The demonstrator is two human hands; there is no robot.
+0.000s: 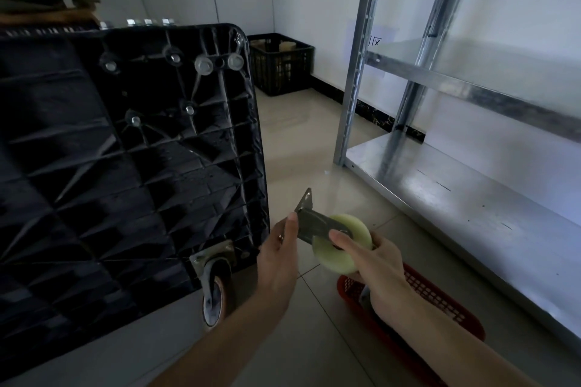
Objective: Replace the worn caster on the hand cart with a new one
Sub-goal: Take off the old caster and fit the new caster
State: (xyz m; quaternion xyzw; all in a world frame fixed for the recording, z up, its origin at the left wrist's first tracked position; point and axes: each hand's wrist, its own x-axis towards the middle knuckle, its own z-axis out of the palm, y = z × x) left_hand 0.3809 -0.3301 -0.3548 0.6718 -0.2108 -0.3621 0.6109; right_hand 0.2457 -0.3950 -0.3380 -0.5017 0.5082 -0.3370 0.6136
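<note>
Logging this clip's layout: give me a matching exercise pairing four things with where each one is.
Things:
1. pale caster
2. dark caster
3. red basket
4. black crate

Places:
A. in the far corner by the wall
B. bolted to the upturned cart
C. held in both hands
D. on the floor under the right forearm

Pairs: 1-C, 2-B, 3-D, 4-A

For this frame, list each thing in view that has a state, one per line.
hand cart: tipped up, underside facing the camera
mounting spot: bare, four bolts showing, no caster on it
fitted caster: bolted on at the lower corner
loose caster: off the cart, held in the air by both hands
left hand: grips the caster's plate
right hand: holds its pale wheel
red basket: on the floor
</note>
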